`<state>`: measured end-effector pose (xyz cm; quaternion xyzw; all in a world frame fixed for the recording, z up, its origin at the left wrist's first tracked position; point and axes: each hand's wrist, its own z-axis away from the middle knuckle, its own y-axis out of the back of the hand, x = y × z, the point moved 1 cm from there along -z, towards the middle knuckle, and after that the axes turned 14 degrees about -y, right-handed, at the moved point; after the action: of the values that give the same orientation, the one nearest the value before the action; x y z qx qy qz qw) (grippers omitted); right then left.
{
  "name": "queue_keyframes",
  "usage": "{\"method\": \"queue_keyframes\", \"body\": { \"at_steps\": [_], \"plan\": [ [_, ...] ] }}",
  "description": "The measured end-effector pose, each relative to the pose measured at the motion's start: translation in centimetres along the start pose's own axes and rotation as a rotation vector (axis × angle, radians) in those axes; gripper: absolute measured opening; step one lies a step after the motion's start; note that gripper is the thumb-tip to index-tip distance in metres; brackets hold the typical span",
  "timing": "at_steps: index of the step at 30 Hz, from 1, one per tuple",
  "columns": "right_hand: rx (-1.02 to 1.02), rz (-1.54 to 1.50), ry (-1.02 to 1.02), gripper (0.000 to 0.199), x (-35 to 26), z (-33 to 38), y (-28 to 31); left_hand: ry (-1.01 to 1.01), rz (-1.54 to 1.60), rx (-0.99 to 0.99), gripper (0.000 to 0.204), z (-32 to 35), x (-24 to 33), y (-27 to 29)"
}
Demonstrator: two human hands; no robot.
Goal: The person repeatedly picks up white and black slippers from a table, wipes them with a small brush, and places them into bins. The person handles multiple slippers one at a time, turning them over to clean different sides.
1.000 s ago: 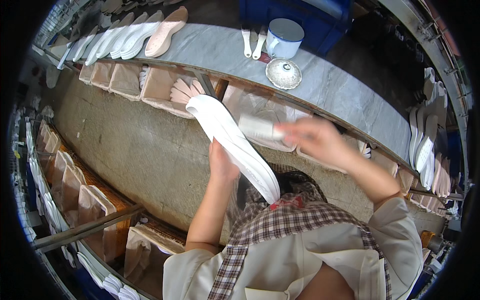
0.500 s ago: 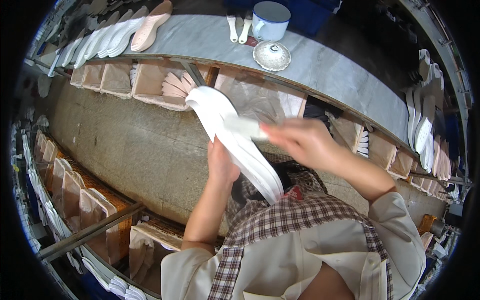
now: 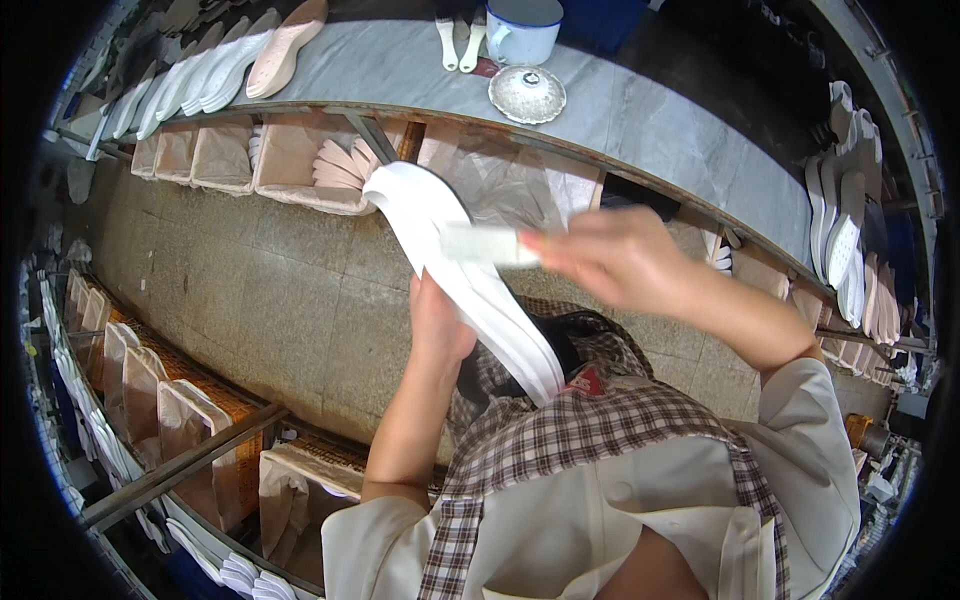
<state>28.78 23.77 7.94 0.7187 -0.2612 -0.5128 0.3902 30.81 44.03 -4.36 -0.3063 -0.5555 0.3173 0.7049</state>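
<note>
Left hand (image 3: 440,328) around smooth, curved white sole (image 3: 492,318), right hand (image 3: 612,262) around blurred oblong tool (image 3: 480,244)

I can read no words or numbers. The one thing like a label is a small red patch (image 3: 584,382) on the front of my checked apron (image 3: 590,432), and its pale marks are too small for me to make out.

- Right hand (image 3: 625,260) blurring, its pale tool (image 3: 485,243) too smeared to name!
- Left hand (image 3: 440,322): fingers hidden behind the white sole (image 3: 420,212)!
- Mug (image 3: 522,42), counter's (image 3: 660,130) far side: rim clipped!
</note>
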Motion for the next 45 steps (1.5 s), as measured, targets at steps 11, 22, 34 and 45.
{"method": "queue_keyframes", "body": {
  "at_steps": [11,22,34,45],
  "plan": [
    [-0.240,0.055,0.062,0.027,-0.6,0.5,1.5,0.041,0.046,-0.094,0.034,0.5,-0.3,0.3],
    [-0.022,0.247,0.098,0.028,0.6,0.6,1.2,0.096,-0.011,-0.078,0.031,0.5,-0.4,0.4],
    [0.138,-0.814,-0.756,0.021,9.6,-3.5,1.2,0.077,0.215,-0.392,0.052,-0.6,0.1,-1.1],
    [0.389,0.101,-0.862,0.027,20.9,-4.8,-1.1,0.116,0.124,-0.222,0.048,-2.1,-0.5,0.1]
  ]
}}
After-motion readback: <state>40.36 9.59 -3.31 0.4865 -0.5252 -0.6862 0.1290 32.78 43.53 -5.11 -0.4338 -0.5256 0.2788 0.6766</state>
